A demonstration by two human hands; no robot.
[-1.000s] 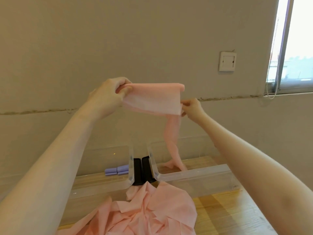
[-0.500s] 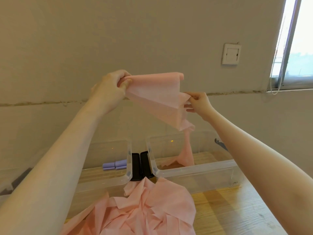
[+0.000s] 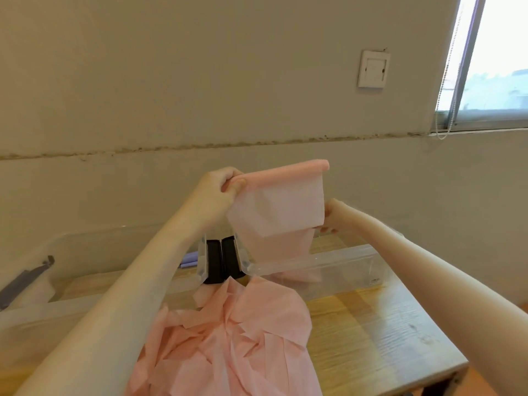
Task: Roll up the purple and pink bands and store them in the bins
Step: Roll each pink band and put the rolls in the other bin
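Head view — pink band [image 3: 281, 207] roll lies level, left-to-right.

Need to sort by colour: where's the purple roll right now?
In the head view, the purple roll lies inside the left bin, at its right end, mostly hidden behind the left forearm.

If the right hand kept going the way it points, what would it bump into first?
The right hand points left, toward the hanging pink band whose edge it already touches. So it would push into that sheet first, probably. Depth is hard to judge from one view.
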